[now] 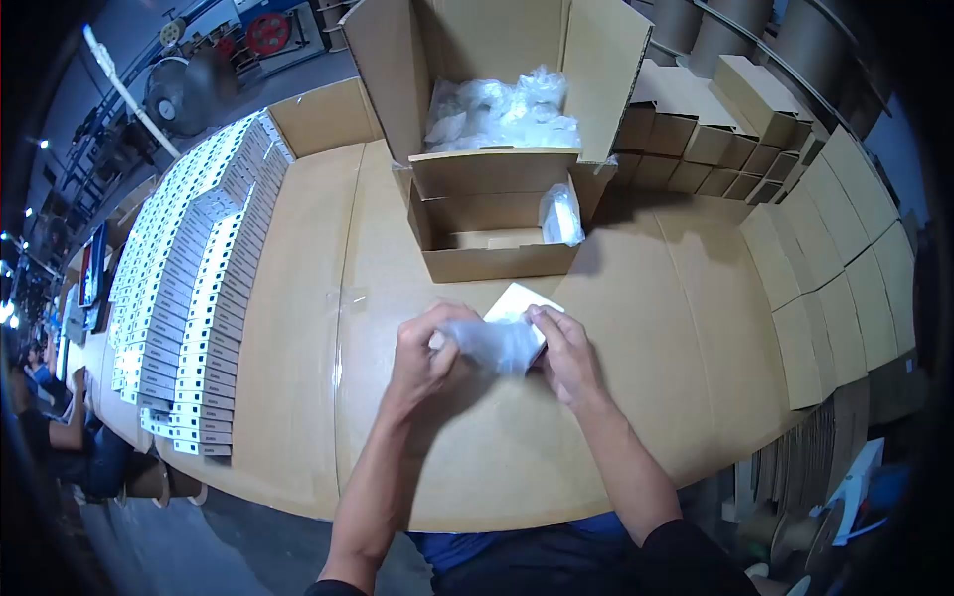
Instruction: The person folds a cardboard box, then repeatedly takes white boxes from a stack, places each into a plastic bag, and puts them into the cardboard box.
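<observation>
A clear plastic bag (492, 348) is stretched between my two hands, partly around a small white box (519, 300). My left hand (422, 353) is closed on the bag's left end. With thumb and fingers, my right hand (562, 356) pinches the white box at its right side, where the bag's edge lies. Just beyond my hands stands a small open carton (502, 264). One plastic-wrapped packet (561, 215) leans upright in its right end. Behind it, a large open carton (393, 74) holds a heap of clear plastic bags (507, 111).
Tall stacks of white boxes (209, 298) line the table's left side. Folded brown cartons (686, 149) are piled at the back right, with more brown boxes (830, 288) along the right edge. Cardboard covers the table (636, 298). Another person (75, 437) sits at far left.
</observation>
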Motion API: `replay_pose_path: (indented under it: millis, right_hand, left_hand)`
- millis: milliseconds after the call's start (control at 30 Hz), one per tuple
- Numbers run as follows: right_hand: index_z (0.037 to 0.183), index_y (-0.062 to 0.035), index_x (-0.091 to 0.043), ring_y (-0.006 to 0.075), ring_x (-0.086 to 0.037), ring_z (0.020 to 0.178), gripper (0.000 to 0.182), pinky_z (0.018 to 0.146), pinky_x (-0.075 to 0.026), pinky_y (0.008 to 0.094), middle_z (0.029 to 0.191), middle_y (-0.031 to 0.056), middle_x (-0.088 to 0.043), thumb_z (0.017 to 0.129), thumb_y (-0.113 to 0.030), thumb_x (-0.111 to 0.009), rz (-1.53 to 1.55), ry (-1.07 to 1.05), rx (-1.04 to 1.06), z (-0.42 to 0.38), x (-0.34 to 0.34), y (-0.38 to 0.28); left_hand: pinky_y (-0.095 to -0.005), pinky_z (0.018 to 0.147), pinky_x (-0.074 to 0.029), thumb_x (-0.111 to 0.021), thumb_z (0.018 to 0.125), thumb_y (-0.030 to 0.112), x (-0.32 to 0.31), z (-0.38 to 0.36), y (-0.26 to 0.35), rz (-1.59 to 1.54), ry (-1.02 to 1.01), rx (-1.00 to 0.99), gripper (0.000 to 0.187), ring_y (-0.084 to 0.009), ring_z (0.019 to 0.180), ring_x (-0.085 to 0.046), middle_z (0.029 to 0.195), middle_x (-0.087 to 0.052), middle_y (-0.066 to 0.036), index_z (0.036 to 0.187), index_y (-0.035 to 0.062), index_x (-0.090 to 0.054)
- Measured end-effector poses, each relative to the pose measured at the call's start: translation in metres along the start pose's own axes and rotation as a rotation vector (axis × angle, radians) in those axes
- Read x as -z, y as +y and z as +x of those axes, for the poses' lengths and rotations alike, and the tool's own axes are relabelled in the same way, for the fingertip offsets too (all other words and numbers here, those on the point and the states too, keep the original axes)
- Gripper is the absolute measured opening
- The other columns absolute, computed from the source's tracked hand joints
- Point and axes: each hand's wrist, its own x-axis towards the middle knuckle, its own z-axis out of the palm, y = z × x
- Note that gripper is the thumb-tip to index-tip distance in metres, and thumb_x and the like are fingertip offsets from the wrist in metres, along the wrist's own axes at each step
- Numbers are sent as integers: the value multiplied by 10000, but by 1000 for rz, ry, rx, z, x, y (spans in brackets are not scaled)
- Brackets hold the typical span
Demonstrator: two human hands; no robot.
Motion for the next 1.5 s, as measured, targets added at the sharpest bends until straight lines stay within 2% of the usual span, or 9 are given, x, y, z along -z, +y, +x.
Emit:
replay_pose_path:
  millis: [233,433,567,633,900,1033,1200,1233,1500]
  right_hand:
    - [971,-24,-743,179,-607,709,241,641,-492,326,775,72,-635,905,-256,-757,-682,90,718,-1,-9,3]
    - [804,7,-751,115,-495,647,334,579,-396,284,705,47,-618,963,-284,-712,-419,93,296,0,-6,9]
    - [793,-2,-754,124,-509,656,347,594,-413,294,707,62,-623,951,-309,-724,-535,141,427,1,-9,7]
    - [800,-2,-753,128,-522,671,338,604,-424,304,711,70,-623,946,-306,-730,-601,139,503,-4,-12,3]
    - [904,-2,-689,154,-553,725,118,638,-478,287,956,83,-554,871,-88,-763,-755,84,591,-4,-5,-3]
    - [842,8,-677,285,-628,885,209,729,-527,375,1031,148,-594,750,-79,-843,-742,92,634,-8,-5,-12]
    - [817,6,-681,287,-636,978,328,800,-532,382,1087,156,-608,738,-230,-894,-787,-79,568,-15,-1,-30]
    - [810,3,-681,285,-635,990,349,807,-531,382,1091,153,-610,734,-257,-900,-797,-97,601,-14,0,-28]
    - [807,-20,-689,207,-605,805,329,668,-511,325,982,101,-613,720,-240,-919,-680,-10,420,-18,-10,-23]
  left_hand:
    - [-278,514,-410,-657,1005,262,-16,-6,2,10,136,472,370,-54,583,-494,630,-607,-2,822,-53,-719]
    - [-299,532,-435,-597,1037,286,-8,-1,-6,70,286,443,353,-100,559,-518,608,-570,-43,869,-15,-674]
    - [-352,725,-536,-769,848,67,5,13,32,644,141,-425,189,-213,856,-651,961,-662,-88,1022,40,-701]
    - [-426,902,-543,-785,798,50,-3,22,39,594,-125,-383,334,-302,1043,-644,1052,-667,-128,1114,54,-678]
    - [-411,769,-469,-701,933,379,-7,37,26,310,-492,-11,403,-333,833,-567,916,-579,-151,915,-19,-640]
    - [-427,764,-483,-722,929,323,-5,44,21,102,-521,-174,378,-359,832,-577,848,-598,-190,892,-46,-645]
    - [-261,595,-426,-784,900,110,4,43,10,-87,-364,124,434,-42,728,-512,722,-497,24,728,73,-386]
    - [-283,728,-567,-751,903,26,6,44,12,-190,-359,163,294,-140,914,-711,800,-669,-74,859,55,-462]
    - [-300,901,-506,-863,788,129,26,43,1,-263,127,10,526,-165,939,-636,1132,-669,-104,1183,36,-528]
